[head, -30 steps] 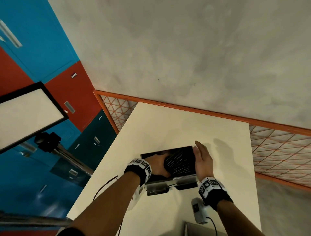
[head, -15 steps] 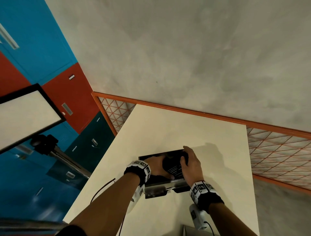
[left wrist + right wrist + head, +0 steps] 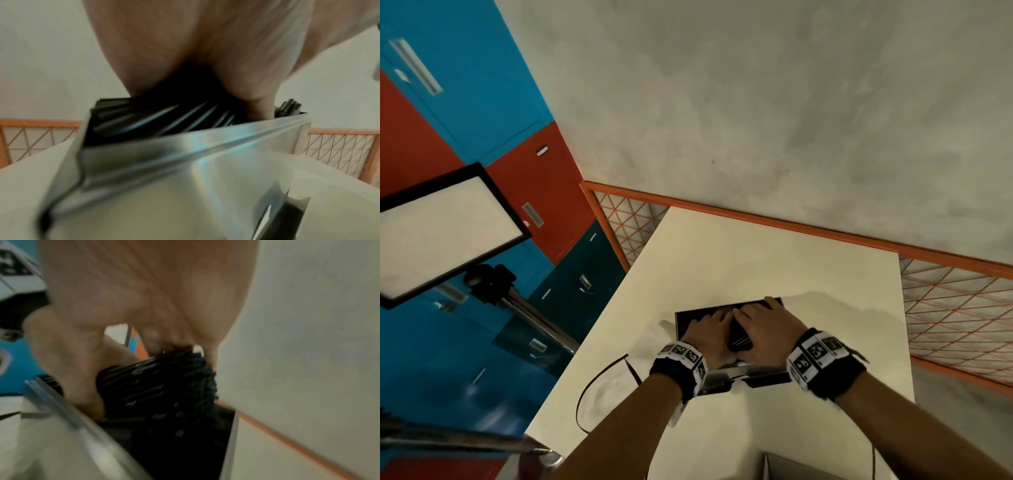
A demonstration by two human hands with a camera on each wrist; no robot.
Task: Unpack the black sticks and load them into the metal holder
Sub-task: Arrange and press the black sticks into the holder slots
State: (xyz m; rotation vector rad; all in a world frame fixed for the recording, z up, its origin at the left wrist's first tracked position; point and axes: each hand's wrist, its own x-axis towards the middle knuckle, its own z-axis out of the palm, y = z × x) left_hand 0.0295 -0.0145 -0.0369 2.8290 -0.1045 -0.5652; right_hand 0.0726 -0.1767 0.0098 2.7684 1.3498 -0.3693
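A shiny metal holder (image 3: 680, 320) lies on the white table (image 3: 756, 260), and both hands are inside it. Black sticks (image 3: 739, 337) lie loose in it in a heap. My left hand (image 3: 707, 330) arches over the left part of the heap, its thumb down among the sticks (image 3: 164, 116) behind the holder's near rim (image 3: 205, 142). My right hand (image 3: 763, 325) meets it from the right. In the right wrist view its fingers and thumb curl round a thick bundle of sticks (image 3: 164, 386) beside the holder's edge (image 3: 61, 402). The fingertips of both hands are hidden.
A black cable (image 3: 585, 387) loops over the table's left front. A grey box corner (image 3: 808, 469) shows at the bottom edge. An orange mesh fence (image 3: 945, 308) runs behind and right of the table. A light panel on a tripod (image 3: 445, 229) stands at the left.
My right hand has gone from flat at the holder's right side into the holder and curled round the sticks. The left hand has stayed on the sticks.
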